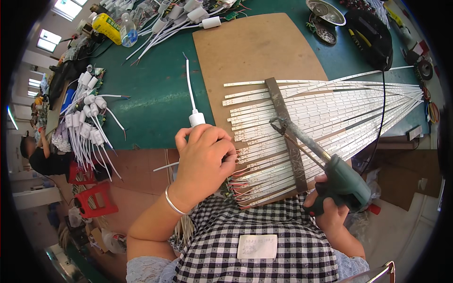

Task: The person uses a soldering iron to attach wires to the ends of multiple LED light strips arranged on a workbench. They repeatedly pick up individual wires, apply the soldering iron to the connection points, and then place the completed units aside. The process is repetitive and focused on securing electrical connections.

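Nearest, right of the dark bar's (279,104) lower end, we see the right hand (332,218) wrapped around a green soldering gun (347,184); left of the bar, the left hand (205,153) has fingers curled together by a white cylinder with a cable (197,119), though we cannot tell what its fingertips pinch. The silver strips (316,108) lie fanned beneath the bar; left of it, nearer ends show red and white wires (241,186); farther ends look bare, so we judge the row partly wired, those remaining.
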`<control>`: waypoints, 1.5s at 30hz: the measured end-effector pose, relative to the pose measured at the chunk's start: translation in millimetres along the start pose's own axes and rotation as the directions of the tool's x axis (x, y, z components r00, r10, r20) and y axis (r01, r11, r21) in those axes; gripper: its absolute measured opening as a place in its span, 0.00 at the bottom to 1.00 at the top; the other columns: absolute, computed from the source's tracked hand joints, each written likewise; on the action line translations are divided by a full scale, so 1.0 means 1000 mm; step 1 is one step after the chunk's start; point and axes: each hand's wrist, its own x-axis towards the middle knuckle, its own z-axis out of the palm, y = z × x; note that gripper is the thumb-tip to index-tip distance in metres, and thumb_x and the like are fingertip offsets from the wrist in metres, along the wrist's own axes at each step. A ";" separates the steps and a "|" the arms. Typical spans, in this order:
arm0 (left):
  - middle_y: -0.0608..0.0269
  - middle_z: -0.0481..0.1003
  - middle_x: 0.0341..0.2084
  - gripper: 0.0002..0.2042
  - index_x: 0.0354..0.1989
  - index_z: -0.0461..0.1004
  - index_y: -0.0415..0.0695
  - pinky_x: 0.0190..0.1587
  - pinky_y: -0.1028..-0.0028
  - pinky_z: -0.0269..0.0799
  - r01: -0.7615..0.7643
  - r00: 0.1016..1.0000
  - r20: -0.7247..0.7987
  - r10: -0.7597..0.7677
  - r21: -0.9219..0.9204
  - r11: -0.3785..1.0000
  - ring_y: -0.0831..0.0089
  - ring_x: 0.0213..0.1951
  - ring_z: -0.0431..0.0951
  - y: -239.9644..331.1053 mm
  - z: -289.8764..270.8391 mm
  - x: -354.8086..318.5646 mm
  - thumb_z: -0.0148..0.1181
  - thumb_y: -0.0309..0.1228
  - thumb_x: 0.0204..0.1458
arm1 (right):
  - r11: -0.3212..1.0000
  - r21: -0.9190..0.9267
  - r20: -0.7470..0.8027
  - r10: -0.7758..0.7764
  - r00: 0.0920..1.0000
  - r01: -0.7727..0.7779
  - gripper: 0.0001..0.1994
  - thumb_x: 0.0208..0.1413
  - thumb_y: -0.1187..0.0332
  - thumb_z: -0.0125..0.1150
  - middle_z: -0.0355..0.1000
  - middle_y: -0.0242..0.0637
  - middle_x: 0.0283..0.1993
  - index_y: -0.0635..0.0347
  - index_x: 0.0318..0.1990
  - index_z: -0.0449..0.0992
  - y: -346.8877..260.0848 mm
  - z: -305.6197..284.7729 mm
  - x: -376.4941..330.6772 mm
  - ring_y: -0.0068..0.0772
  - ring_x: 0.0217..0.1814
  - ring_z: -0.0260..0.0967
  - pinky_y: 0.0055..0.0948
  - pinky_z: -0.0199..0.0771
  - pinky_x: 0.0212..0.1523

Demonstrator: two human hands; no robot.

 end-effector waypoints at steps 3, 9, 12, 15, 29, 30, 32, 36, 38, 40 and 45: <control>0.73 0.73 0.32 0.05 0.26 0.75 0.49 0.52 0.59 0.50 -0.051 0.998 0.050 0.049 0.046 0.998 0.70 0.43 0.69 0.000 -0.011 0.002 0.65 0.28 0.40 | 1.000 -0.012 -0.007 -0.003 1.000 0.003 0.27 0.56 0.62 0.54 0.64 0.50 0.52 0.70 0.58 0.56 0.001 -0.001 0.000 0.34 0.28 0.71 0.28 0.74 0.25; 0.74 0.74 0.29 0.09 0.33 0.76 0.51 0.53 0.62 0.51 -0.205 0.963 0.181 0.198 0.024 0.978 0.71 0.40 0.70 -0.005 -0.021 0.007 0.66 0.28 0.41 | 1.000 -0.015 -0.015 -0.017 1.000 0.017 0.27 0.56 0.63 0.54 0.64 0.49 0.52 0.70 0.58 0.56 0.000 0.002 0.002 0.34 0.27 0.71 0.27 0.73 0.23; 0.73 0.74 0.29 0.10 0.34 0.76 0.51 0.53 0.63 0.51 -0.225 0.945 0.226 0.237 -0.078 0.971 0.71 0.39 0.70 -0.014 -0.017 0.010 0.66 0.27 0.41 | 1.000 -0.012 -0.018 -0.008 1.000 0.008 0.27 0.56 0.63 0.54 0.64 0.49 0.52 0.70 0.58 0.57 0.001 0.001 0.001 0.34 0.27 0.71 0.27 0.73 0.23; 0.72 0.73 0.28 0.09 0.32 0.76 0.51 0.53 0.64 0.52 -0.228 0.938 0.225 0.263 -0.167 0.959 0.71 0.38 0.70 -0.018 -0.015 0.013 0.65 0.26 0.41 | 1.000 -0.007 -0.031 0.007 1.000 -0.007 0.27 0.55 0.63 0.55 0.64 0.49 0.52 0.71 0.57 0.57 0.000 0.001 0.000 0.34 0.27 0.71 0.27 0.73 0.23; 0.66 0.72 0.30 0.08 0.29 0.77 0.48 0.53 0.62 0.58 -0.196 0.979 0.024 0.203 -0.166 0.966 0.65 0.42 0.73 -0.015 0.002 -0.004 0.67 0.25 0.39 | 0.882 0.452 0.113 0.090 0.989 -0.132 0.35 0.52 0.62 0.62 0.57 0.44 0.62 0.62 0.63 0.53 -0.010 0.065 0.046 0.38 0.52 0.68 0.48 0.64 0.61; 0.66 0.72 0.30 0.08 0.29 0.77 0.48 0.53 0.63 0.58 -0.195 0.978 0.037 0.205 -0.190 0.962 0.65 0.43 0.73 -0.016 0.001 -0.004 0.67 0.24 0.39 | 0.872 0.470 0.109 0.095 0.990 -0.135 0.35 0.52 0.62 0.63 0.56 0.43 0.63 0.61 0.64 0.52 -0.008 0.075 0.054 0.39 0.56 0.66 0.49 0.62 0.63; 0.65 0.72 0.32 0.08 0.30 0.77 0.48 0.53 0.64 0.57 -0.191 0.975 0.063 0.211 -0.242 0.951 0.66 0.44 0.73 -0.019 0.000 -0.004 0.66 0.24 0.40 | 0.867 0.473 0.105 0.120 0.987 -0.156 0.36 0.51 0.62 0.63 0.55 0.42 0.64 0.60 0.65 0.52 -0.001 0.084 0.059 0.39 0.60 0.62 0.51 0.58 0.66; 0.67 0.75 0.30 0.08 0.31 0.78 0.48 0.56 0.63 0.53 -0.125 0.987 0.065 0.145 -0.252 0.960 0.68 0.43 0.74 -0.020 0.000 -0.006 0.66 0.24 0.40 | 0.878 0.443 0.106 0.152 0.983 -0.184 0.36 0.51 0.63 0.63 0.53 0.42 0.65 0.61 0.65 0.51 0.008 0.087 0.059 0.39 0.64 0.57 0.51 0.55 0.67; 0.68 0.76 0.29 0.08 0.31 0.78 0.48 0.56 0.63 0.52 -0.084 0.993 0.064 0.100 -0.215 0.973 0.70 0.42 0.74 -0.018 -0.002 -0.006 0.66 0.24 0.41 | 0.891 0.437 0.089 0.088 0.992 -0.118 0.36 0.51 0.63 0.63 0.53 0.41 0.65 0.61 0.65 0.51 0.014 0.087 0.059 0.39 0.66 0.55 0.51 0.55 0.67; 0.70 0.76 0.28 0.07 0.30 0.77 0.48 0.55 0.63 0.51 -0.024 0.998 0.046 0.035 -0.215 0.976 0.72 0.41 0.75 -0.013 -0.003 -0.004 0.66 0.25 0.41 | 0.892 0.445 0.091 0.039 0.995 -0.075 0.31 0.54 0.67 0.60 0.58 0.43 0.64 0.63 0.64 0.54 0.016 0.088 0.058 0.37 0.65 0.56 0.42 0.54 0.66; 0.71 0.74 0.25 0.05 0.27 0.75 0.49 0.52 0.63 0.51 -0.036 0.999 -0.005 0.036 -0.170 0.985 0.70 0.38 0.73 -0.012 0.002 -0.002 0.65 0.29 0.42 | 0.908 0.405 0.092 0.079 0.993 -0.110 0.35 0.52 0.64 0.63 0.53 0.40 0.66 0.59 0.65 0.52 0.014 0.087 0.059 0.38 0.68 0.52 0.51 0.55 0.68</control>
